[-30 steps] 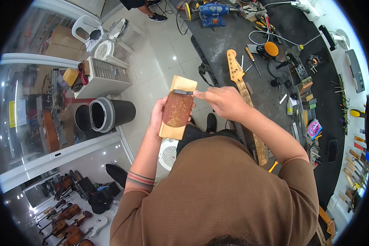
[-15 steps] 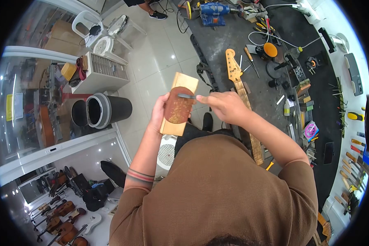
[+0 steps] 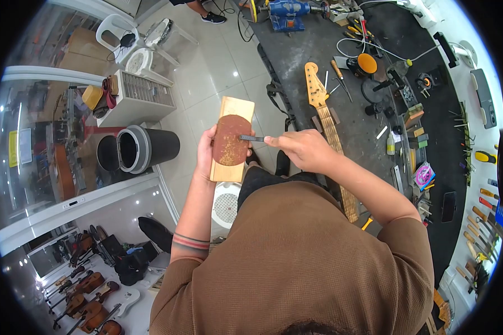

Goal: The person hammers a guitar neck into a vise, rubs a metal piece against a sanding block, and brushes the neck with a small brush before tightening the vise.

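Note:
My left hand point(image 3: 205, 153) grips a wooden block point(image 3: 233, 111) from below, holding it up in front of my chest. A brown, speckled sheet of sandpaper point(image 3: 229, 140) covers the block's face. My right hand point(image 3: 303, 149) pinches a small flat metal piece point(image 3: 251, 138) and presses it flat against the sandpaper near its middle. Beyond my right hand, a guitar neck point(image 3: 323, 111) lies on the dark workbench point(image 3: 313, 50).
The workbench is crowded with tools: a blue bench grinder point(image 3: 288, 12), an orange-topped tool point(image 3: 367, 63), screwdrivers and files point(image 3: 483, 218) at right. On the tiled floor stand a black bin point(image 3: 140, 149), a white cabinet point(image 3: 142, 95) and plastic chairs point(image 3: 117, 33). Another person's feet point(image 3: 207, 15) show at the top.
The metal piece slid down the sandpaper from its upper edge to its middle. The block and both hands shifted slightly left.

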The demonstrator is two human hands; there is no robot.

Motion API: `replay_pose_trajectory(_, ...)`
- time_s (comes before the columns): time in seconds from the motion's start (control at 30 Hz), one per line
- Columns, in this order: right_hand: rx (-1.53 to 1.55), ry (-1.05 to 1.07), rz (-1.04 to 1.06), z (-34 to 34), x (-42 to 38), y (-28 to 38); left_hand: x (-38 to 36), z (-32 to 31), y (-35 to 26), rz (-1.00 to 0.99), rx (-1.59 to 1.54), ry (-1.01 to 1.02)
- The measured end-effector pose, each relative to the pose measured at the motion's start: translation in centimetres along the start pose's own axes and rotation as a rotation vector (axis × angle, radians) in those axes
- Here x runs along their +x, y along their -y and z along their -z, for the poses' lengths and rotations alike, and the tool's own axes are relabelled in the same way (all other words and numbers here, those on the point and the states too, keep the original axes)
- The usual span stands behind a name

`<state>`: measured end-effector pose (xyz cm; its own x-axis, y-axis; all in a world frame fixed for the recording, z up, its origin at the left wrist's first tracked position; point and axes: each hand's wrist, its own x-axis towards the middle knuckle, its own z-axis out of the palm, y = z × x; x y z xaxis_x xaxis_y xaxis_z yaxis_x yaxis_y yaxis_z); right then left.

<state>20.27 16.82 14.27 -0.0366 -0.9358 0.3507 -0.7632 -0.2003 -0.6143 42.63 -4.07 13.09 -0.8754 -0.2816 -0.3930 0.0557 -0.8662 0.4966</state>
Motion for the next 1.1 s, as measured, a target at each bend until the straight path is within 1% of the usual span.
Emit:
replay_pose_trajectory(0.03,-0.006,0.016,-0.021,0.0,0.0,0.3,0.3,0.6,0.5,0.003,-0.002,-0.001)
replay_pose_trajectory(0.1,-0.017,0.028,-0.059,-0.3,0.1,0.9,1.0,0.4,1.5,0.073,0.053,0.008)
replay_pose_trajectory(0.13,0.0,-0.026,-0.036,-0.6,0.5,1.2,1.1,0.2,2.1,0.074,0.046,-0.066)
replay_pose_trajectory(0.17,0.015,-0.08,-0.008,-0.7,0.8,1.2,1.3,-0.4,1.8,0.078,0.046,-0.059)
replay_pose_trajectory(0.23,0.006,-0.046,-0.036,-0.5,-0.6,0.8,0.9,-0.4,0.8,0.002,0.039,0.043)
replay_pose_trajectory(0.27,0.014,-0.03,-0.047,-0.3,-1.3,0.5,0.9,0.0,0.4,-0.016,0.005,0.048)
replay_pose_trajectory(0.33,0.021,-0.01,-0.053,-0.7,-1.8,0.1,1.5,0.6,1.1,0.007,0.032,0.043)
replay_pose_trajectory(0.37,0.016,0.009,-0.072,-0.5,-1.0,1.0,1.6,0.5,1.6,0.039,0.061,0.039)
replay_pose_trajectory(0.4,0.006,0.025,-0.09,-0.3,-0.5,1.5,1.9,0.3,2.2,0.042,0.093,-0.014)
replay_pose_trajectory(0.43,0.0,0.025,-0.092,-0.1,-0.5,1.5,2.0,0.3,2.1,0.043,0.091,-0.009)
replay_pose_trajectory(0.5,0.01,0.038,-0.07,-0.2,-0.4,1.6,1.7,-0.7,1.0,0.004,0.054,0.052)
replay_pose_trajectory(0.53,0.014,0.037,-0.072,-0.5,-1.0,1.5,1.1,-1.2,0.6,-0.027,-0.015,0.053)
replay_pose_trajectory(0.57,0.024,0.041,-0.089,-0.4,-1.5,1.4,1.2,-1.1,0.4,-0.031,-0.016,0.053)
replay_pose_trajectory(0.63,0.038,0.05,-0.104,-1.1,-1.7,1.2,1.4,-0.5,0.5,-0.04,0.081,-0.001)
replay_pose_trajectory(0.7,0.005,0.048,-0.069,-1.1,0.1,2.5,2.0,-0.6,1.0,-0.024,0.091,0.032)
replay_pose_trajectory(0.77,-0.003,0.041,-0.052,-1.0,0.0,2.3,1.9,-0.7,0.8,-0.062,0.105,0.009)
replay_pose_trajectory(0.8,-0.002,0.034,-0.04,-1.2,-0.2,2.4,1.7,-0.6,0.0,-0.051,0.067,0.009)
replay_pose_trajectory(0.9,0.029,0.036,-0.094,-1.2,-1.2,2.0,1.4,-0.2,-0.2,-0.065,0.051,0.005)
replay_pose_trajectory(0.97,0.017,0.019,-0.083,-1.8,-0.2,2.7,2.0,0.7,0.5,-0.065,0.104,0.026)
replay_pose_trajectory(1.03,-0.002,0.001,-0.068,-1.9,0.2,2.7,2.2,0.6,0.8,-0.05,0.025,0.05)
replay_pose_trajectory(1.1,0.052,0.036,-0.07,-2.3,-0.4,2.7,1.7,0.4,0.0,-0.057,-0.024,0.056)
